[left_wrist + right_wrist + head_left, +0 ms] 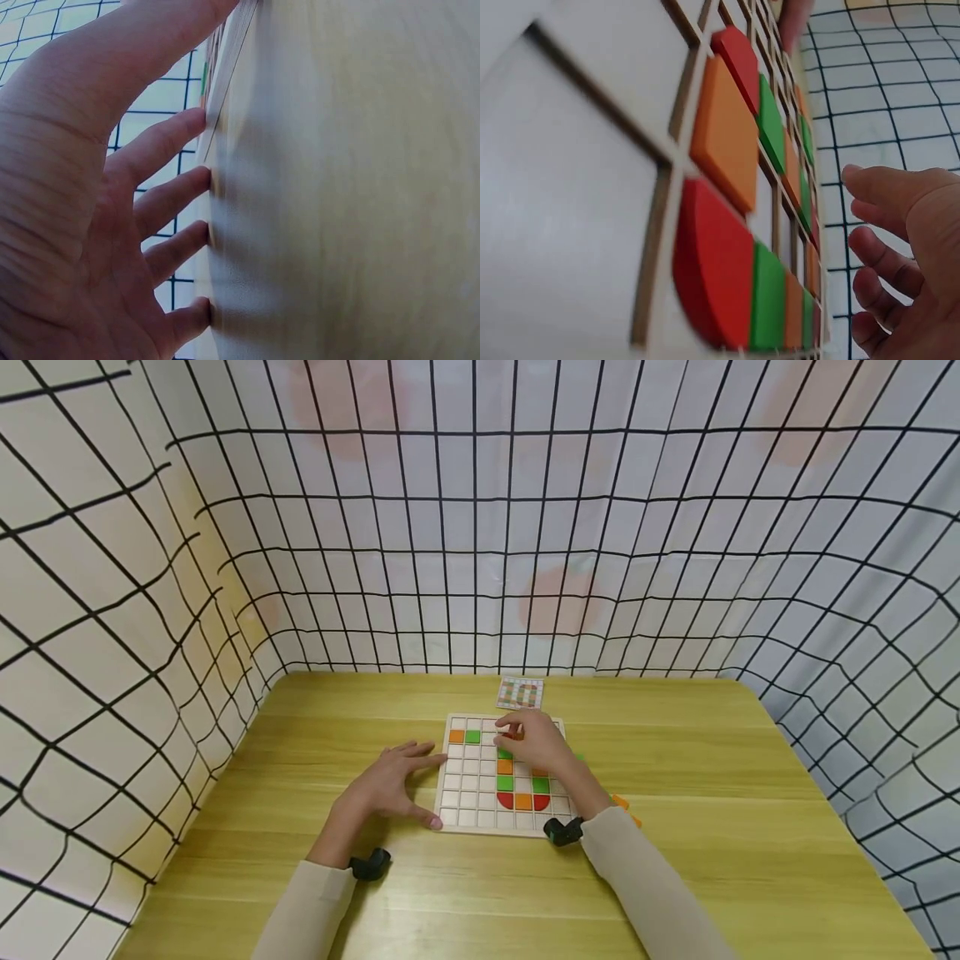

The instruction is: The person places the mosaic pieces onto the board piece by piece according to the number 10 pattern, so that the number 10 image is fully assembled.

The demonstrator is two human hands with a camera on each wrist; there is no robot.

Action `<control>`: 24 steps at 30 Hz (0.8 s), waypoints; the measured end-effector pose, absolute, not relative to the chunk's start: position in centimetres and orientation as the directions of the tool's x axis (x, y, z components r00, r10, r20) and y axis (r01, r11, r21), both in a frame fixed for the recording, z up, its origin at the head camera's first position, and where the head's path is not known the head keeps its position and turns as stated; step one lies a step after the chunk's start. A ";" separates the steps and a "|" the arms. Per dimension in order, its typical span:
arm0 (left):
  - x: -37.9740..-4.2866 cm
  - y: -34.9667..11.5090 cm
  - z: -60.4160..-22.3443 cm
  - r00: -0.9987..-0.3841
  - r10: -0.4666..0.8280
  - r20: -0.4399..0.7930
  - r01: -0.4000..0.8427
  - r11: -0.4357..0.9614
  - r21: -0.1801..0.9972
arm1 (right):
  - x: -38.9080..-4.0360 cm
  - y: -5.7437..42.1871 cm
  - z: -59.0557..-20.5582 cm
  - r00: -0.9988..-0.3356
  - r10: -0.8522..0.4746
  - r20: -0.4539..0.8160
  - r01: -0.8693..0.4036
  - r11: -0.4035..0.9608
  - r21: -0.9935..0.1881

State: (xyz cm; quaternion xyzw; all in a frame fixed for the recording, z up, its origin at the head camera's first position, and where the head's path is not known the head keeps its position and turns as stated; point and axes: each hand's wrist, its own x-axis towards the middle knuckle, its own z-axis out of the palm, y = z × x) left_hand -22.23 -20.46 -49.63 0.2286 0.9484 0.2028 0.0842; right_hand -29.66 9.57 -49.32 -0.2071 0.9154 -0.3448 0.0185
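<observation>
Left hand (390, 779): fingers apart, at the edge of the board (468, 797)
Right hand (538, 744): fingers bent over tiles (505, 767); cannot tell if clamped
Card (520, 693): printed grid, too small to read

Three views: one high and wide, two close in.
From the head we look forward and down across the wooden table (750, 827) to the black netting (474, 498); at the left wrist we skim the table just beside the left hand (112, 247); at the right we peer closely, aslant, over the grid board's (468, 789) coloured tiles (727, 139), shared with the head view.
</observation>
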 end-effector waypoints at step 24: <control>-22.1 -20.2 -49.5 -0.877 0.477 -0.059 0.406 0.800 0.443 | -25.0 21.3 -48.8 -0.948 -0.307 0.089 -0.302 0.769 -0.564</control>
